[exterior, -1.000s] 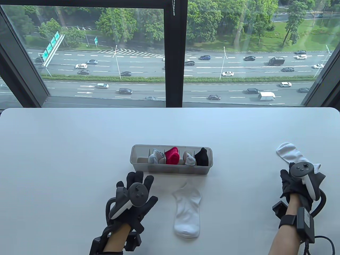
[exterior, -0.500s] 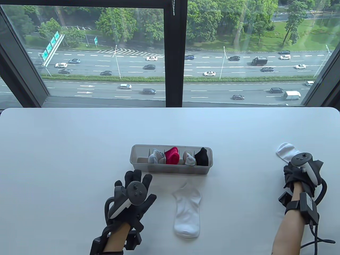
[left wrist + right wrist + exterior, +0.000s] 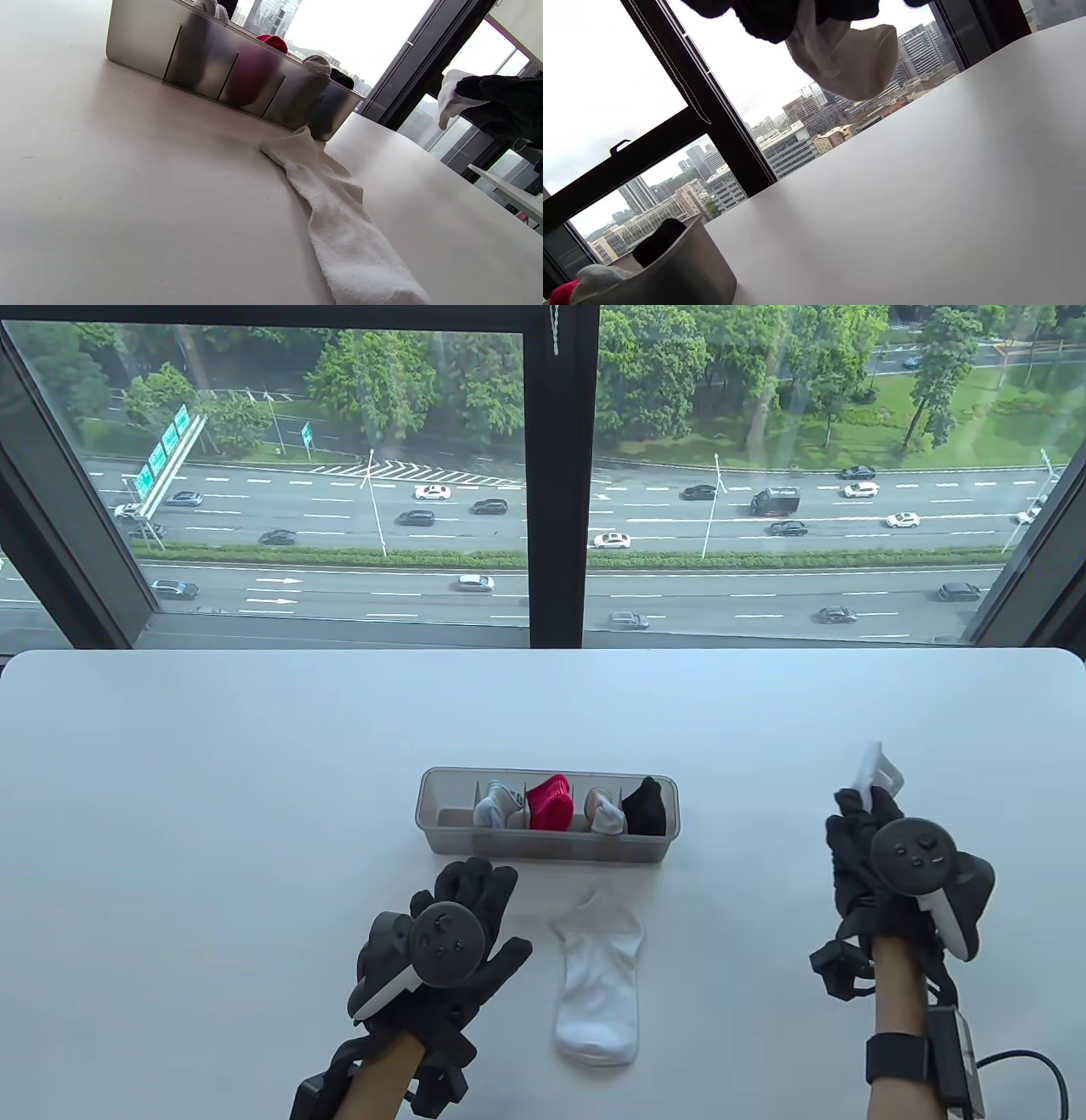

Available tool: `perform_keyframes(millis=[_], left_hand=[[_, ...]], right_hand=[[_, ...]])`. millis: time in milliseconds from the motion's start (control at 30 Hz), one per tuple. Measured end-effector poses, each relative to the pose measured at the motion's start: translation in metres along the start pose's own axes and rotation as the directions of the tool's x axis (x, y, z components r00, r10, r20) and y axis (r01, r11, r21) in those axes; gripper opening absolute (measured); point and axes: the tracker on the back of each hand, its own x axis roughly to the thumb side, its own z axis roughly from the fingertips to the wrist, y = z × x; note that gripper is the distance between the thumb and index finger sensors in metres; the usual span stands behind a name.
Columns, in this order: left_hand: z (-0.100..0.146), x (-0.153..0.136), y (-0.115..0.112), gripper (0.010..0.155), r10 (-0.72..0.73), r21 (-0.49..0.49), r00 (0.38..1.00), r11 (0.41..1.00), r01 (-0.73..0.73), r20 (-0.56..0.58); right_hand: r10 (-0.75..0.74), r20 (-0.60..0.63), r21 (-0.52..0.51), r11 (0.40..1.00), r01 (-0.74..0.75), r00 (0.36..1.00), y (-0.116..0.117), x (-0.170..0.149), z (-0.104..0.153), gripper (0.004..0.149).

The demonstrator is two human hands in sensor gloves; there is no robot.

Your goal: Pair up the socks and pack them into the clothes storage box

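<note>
Table: you work at a white table [image 3: 254,746] with rounded far corners; its far edge runs just below the window.
Window: a dark-framed window [image 3: 556,475] fills the space beyond the table, with one thick vertical mullion at the middle and slanted frame bars at both sides.
Cord: a beaded pull cord [image 3: 556,329] hangs at the top of the mullion.
Outside: you look down on a multi-lane road [image 3: 543,526] with cars, a green hedge strip between the carriageways, and trees and lawn beyond.
Skyline: the right wrist view shows city buildings [image 3: 797,144] under a pale sky.
Light: daylight, even and soft on the tabletop.
</note>
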Motion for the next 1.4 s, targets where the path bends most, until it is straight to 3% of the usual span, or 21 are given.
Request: perform_keyframes(millis=[100,200,300,367,433,533,600,667,700,733,867,900,967,1000,1033,1100,1167,1233,1300,1367,1400], left_hand=[[0.002,0.002,0.004,0.074,0.153,0.022,0.986,0.988,-0.155,0.069],[0.000,-0.003,0.005,0.076,0.322,0.007,0.941,0.946,-0.324,0.103],[-0.004,-0.016,0.004,0.080,0.552,-0.017,0.826,0.832,-0.554,0.112],[-0.006,-0.027,0.002,0.086,0.702,-0.008,0.699,0.706,-0.708,0.136],[-0.005,-0.037,0.001,0.076,0.767,0.044,0.637,0.635,-0.771,0.074],[-0.001,-0.048,0.006,0.051,0.737,0.193,0.676,0.659,-0.727,0.027],[0.001,-0.050,0.008,0.049,0.715,0.222,0.698,0.677,-0.702,0.027],[0.001,-0.047,0.008,0.049,0.712,0.202,0.701,0.681,-0.704,0.043],[0.001,-0.042,0.008,0.049,0.704,0.166,0.706,0.689,-0.705,0.076],[0.000,-0.038,0.007,0.049,0.699,0.134,0.709,0.696,-0.705,0.096],[-0.005,-0.014,-0.001,0.051,0.633,-0.007,0.761,0.769,-0.639,0.144],[-0.005,-0.009,-0.003,0.051,0.627,-0.003,0.765,0.774,-0.634,0.147],[-0.006,-0.002,-0.007,0.050,0.625,-0.014,0.767,0.777,-0.630,0.146],[-0.004,-0.001,-0.009,0.050,0.606,-0.015,0.789,0.794,-0.608,0.102],[-0.003,-0.001,-0.008,0.050,0.582,0.002,0.810,0.812,-0.583,0.071],[0.002,-0.002,-0.005,0.058,0.443,0.066,0.894,0.896,-0.439,-0.072],[0.005,-0.001,-0.003,0.080,0.345,0.086,0.933,0.938,-0.337,-0.103],[0.006,0.005,0.001,0.093,0.311,0.086,0.950,0.947,-0.309,-0.006],[0.004,0.015,0.003,0.096,0.299,0.009,0.948,0.953,-0.302,0.107],[0.002,0.019,0.001,0.095,0.287,-0.015,0.949,0.958,-0.287,0.131],[0.001,0.019,0.001,0.089,0.283,0.025,0.950,0.957,-0.289,0.133]], right_hand=[[-0.090,0.203,0.063,0.995,0.078,0.975,0.021,0.069,0.028,0.050],[-0.092,0.338,0.164,0.986,0.037,0.937,0.056,0.124,0.053,0.050],[-0.110,0.530,0.246,0.969,-0.028,0.841,0.101,0.174,0.081,0.049],[-0.090,0.585,0.323,0.938,-0.130,0.806,0.124,0.195,0.098,0.048],[-0.004,0.644,0.250,0.946,-0.206,0.765,0.131,0.202,0.104,0.048],[-0.027,0.660,0.269,0.942,-0.202,0.750,0.130,0.194,0.103,0.047],[-0.098,0.568,0.218,0.975,-0.034,0.817,0.126,0.178,0.099,0.044],[-0.155,0.463,0.203,0.977,0.066,0.872,0.121,0.165,0.092,0.050],[-0.181,0.397,0.266,0.961,0.076,0.900,0.117,0.157,0.087,0.063],[-0.202,0.367,0.286,0.953,0.096,0.908,0.116,0.153,0.085,0.073],[-0.274,0.384,0.316,0.936,0.153,0.882,0.111,0.154,0.083,0.081],[-0.265,0.382,0.312,0.939,0.146,0.885,0.112,0.156,0.084,0.079],[-0.229,0.377,0.258,0.957,0.135,0.897,0.112,0.159,0.086,0.061],[-0.175,0.350,0.145,0.981,0.132,0.920,0.110,0.157,0.086,0.044],[-0.162,0.357,0.114,0.985,0.129,0.920,0.108,0.156,0.085,0.041],[-0.138,0.356,0.107,0.989,0.107,0.924,0.104,0.152,0.083,0.040],[-0.052,0.392,0.074,0.997,0.025,0.919,0.100,0.152,0.081,0.040],[0.054,0.452,0.108,0.988,-0.114,0.891,0.098,0.157,0.082,0.040],[0.055,0.512,0.169,0.972,-0.164,0.857,0.101,0.165,0.084,0.042],[0.008,0.525,0.230,0.961,-0.151,0.851,0.104,0.170,0.085,0.050],[-0.029,0.511,0.267,0.955,-0.126,0.859,0.105,0.171,0.085,0.052]])
